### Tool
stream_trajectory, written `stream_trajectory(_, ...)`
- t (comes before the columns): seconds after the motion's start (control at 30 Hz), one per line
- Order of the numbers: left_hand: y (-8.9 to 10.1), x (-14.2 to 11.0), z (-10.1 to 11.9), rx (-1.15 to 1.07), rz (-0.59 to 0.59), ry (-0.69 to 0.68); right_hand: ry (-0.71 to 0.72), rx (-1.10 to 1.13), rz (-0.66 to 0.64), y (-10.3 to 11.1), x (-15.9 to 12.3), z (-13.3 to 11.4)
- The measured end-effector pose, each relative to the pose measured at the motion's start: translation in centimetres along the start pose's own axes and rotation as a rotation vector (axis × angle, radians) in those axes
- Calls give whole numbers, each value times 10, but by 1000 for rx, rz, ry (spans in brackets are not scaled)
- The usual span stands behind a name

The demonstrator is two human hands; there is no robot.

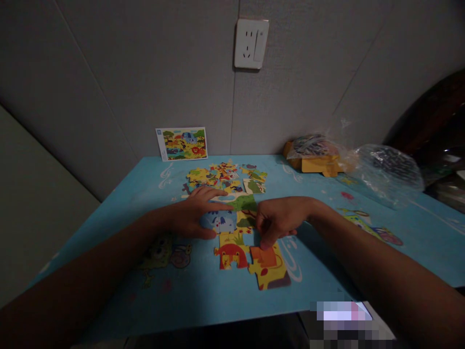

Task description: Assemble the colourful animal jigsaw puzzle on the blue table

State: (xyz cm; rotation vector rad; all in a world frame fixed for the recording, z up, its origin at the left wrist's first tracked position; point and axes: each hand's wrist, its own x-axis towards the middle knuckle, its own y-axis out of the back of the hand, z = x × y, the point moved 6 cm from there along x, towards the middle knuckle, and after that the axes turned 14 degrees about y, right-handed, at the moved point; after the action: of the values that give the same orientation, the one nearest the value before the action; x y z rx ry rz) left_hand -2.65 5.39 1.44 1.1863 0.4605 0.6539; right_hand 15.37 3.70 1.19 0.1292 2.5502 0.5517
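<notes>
Forearms (385,261) are flanking the joined section (228,223): left hand (196,213) spreading loosely, empty, over its left; right hand (280,218) curling at its right, grip unclear. Orange piece (269,264) nearer and pile (218,176) beyond it are lying seemingly unjoined.

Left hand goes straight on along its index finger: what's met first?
Probably the right hand, after passing over the flat green-treetop puzzle section; finger height is hard to judge.

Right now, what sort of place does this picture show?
Probably a room at home: a cartoon-printed blue table stands by a panelled wall with a power socket, and jigsaw pieces lie on top.
</notes>
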Motion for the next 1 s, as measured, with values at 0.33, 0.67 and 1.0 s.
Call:
stream_trajectory(0.33, -1, 0, 0, -7, -15, 13, 53, 26, 33, 6, -2, 7)
stream_trajectory(0.67, 4, -2, 7, -19, 10, -24, 136, 177, 687, 75, -49, 43)
stream_trajectory(1.0, 10, 2, 7, -11, 284, -6, -125, 90, 1382, 108, -57, 93)
